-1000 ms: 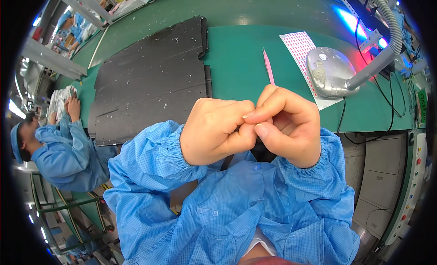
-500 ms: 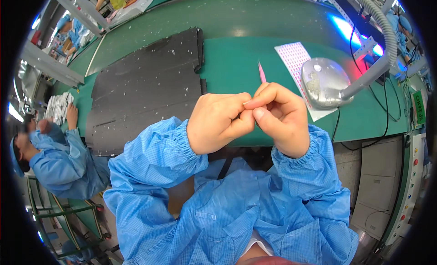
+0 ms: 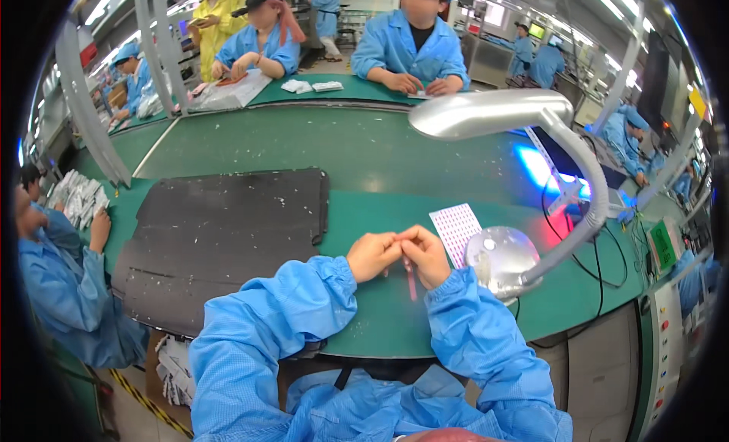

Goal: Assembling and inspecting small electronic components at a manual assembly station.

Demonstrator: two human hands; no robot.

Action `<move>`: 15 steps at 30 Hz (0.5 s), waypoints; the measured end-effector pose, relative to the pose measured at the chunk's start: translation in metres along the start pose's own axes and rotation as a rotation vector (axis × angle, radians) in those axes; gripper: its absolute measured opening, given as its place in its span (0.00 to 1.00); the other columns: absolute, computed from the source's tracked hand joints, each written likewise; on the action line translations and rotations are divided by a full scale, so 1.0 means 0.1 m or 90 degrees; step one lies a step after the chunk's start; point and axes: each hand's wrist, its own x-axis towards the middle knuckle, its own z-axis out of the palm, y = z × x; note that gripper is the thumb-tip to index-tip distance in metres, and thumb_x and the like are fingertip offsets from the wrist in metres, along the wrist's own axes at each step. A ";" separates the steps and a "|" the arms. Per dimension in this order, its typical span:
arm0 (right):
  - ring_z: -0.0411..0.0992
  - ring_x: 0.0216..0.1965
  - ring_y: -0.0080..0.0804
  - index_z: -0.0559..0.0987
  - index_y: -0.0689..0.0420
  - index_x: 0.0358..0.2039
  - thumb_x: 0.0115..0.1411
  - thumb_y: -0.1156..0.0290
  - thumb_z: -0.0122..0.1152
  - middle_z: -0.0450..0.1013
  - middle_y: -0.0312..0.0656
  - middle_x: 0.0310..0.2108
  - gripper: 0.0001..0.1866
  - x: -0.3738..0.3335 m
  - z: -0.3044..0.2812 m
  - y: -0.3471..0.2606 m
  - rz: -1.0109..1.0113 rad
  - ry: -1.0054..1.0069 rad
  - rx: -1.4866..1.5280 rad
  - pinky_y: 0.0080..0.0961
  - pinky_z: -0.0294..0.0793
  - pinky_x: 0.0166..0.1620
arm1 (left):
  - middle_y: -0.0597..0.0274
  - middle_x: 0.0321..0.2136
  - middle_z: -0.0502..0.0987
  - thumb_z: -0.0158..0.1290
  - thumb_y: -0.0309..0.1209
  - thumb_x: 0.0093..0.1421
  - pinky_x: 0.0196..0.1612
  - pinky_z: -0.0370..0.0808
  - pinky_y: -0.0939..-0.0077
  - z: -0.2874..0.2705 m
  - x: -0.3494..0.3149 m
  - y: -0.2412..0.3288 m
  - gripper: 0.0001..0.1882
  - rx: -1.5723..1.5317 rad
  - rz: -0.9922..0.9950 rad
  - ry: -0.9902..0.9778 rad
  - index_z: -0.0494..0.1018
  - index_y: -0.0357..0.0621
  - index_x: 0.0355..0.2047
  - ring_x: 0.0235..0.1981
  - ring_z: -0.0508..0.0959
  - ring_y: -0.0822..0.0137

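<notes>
Head view: left hand [image 3: 372, 257] and right hand [image 3: 427, 257] meeting at fingertips, fingers curled closed in pinch (anything between them too small to tell). Pink tweezers [image 3: 412, 287] just below right hand in view, partly hidden. Beyond, to right, label sheet [image 3: 454, 228] beside round lamp base [image 3: 497, 254]. To left, white-flecked black sheet [image 3: 228, 244] on green bench mat [image 3: 372, 320].

A slim pink tool [image 3: 412, 287], slightly blurred, points from beneath the right hand [image 3: 425, 257] toward the wearer, its far end hidden from us; just beyond that hand, a white sheet [image 3: 454, 228] with rows of small pinkish marks lies flat.
</notes>
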 end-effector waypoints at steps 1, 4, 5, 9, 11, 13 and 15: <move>0.63 0.19 0.16 0.71 0.62 0.32 0.56 0.77 0.50 0.66 0.35 0.21 0.04 0.00 -0.05 0.03 0.003 -0.014 0.003 0.12 0.63 0.21 | 0.61 0.19 0.76 0.44 0.36 0.57 0.19 0.70 0.78 0.01 0.02 -0.09 0.12 0.031 0.001 -0.032 0.72 0.41 0.27 0.14 0.74 0.71; 0.63 0.18 0.17 0.70 0.61 0.33 0.56 0.77 0.49 0.66 0.36 0.21 0.04 -0.01 -0.17 0.09 0.042 -0.009 0.016 0.13 0.62 0.20 | 0.61 0.19 0.76 0.44 0.36 0.56 0.19 0.71 0.78 0.00 0.05 -0.04 0.11 0.095 -0.009 -0.063 0.71 0.42 0.27 0.15 0.75 0.70; 0.63 0.18 0.18 0.70 0.60 0.33 0.56 0.77 0.49 0.66 0.36 0.21 0.04 0.00 -0.19 0.09 0.043 -0.014 0.017 0.13 0.62 0.20 | 0.61 0.19 0.76 0.43 0.36 0.56 0.19 0.70 0.78 -0.01 0.06 -0.01 0.12 0.081 -0.008 -0.070 0.71 0.42 0.27 0.15 0.75 0.70; 0.62 0.17 0.18 0.69 0.60 0.32 0.56 0.77 0.50 0.66 0.35 0.21 0.03 0.02 -0.15 0.09 0.047 -0.019 0.027 0.12 0.60 0.19 | 0.62 0.18 0.76 0.43 0.36 0.57 0.18 0.70 0.78 -0.06 0.06 0.05 0.12 0.023 -0.011 -0.100 0.70 0.40 0.26 0.14 0.74 0.70; 0.61 0.17 0.17 0.69 0.59 0.31 0.55 0.77 0.50 0.65 0.35 0.21 0.03 0.02 -0.13 0.06 0.063 -0.023 0.034 0.12 0.59 0.19 | 0.62 0.17 0.75 0.43 0.36 0.57 0.18 0.69 0.78 -0.05 0.06 -0.01 0.12 0.012 -0.024 -0.099 0.70 0.40 0.26 0.13 0.74 0.70; 0.60 0.16 0.17 0.69 0.59 0.30 0.55 0.77 0.50 0.65 0.34 0.20 0.02 0.00 -0.16 0.05 0.073 -0.010 0.025 0.12 0.58 0.18 | 0.62 0.14 0.73 0.43 0.36 0.58 0.18 0.69 0.78 -0.02 0.09 -0.04 0.13 0.010 -0.041 -0.123 0.70 0.40 0.26 0.13 0.74 0.70; 0.61 0.17 0.15 0.69 0.60 0.31 0.55 0.77 0.51 0.65 0.34 0.20 0.03 -0.01 -0.19 0.04 0.064 0.017 0.026 0.11 0.59 0.19 | 0.62 0.14 0.72 0.43 0.37 0.58 0.18 0.69 0.78 0.01 0.12 -0.05 0.13 -0.006 -0.045 -0.151 0.70 0.40 0.27 0.14 0.74 0.71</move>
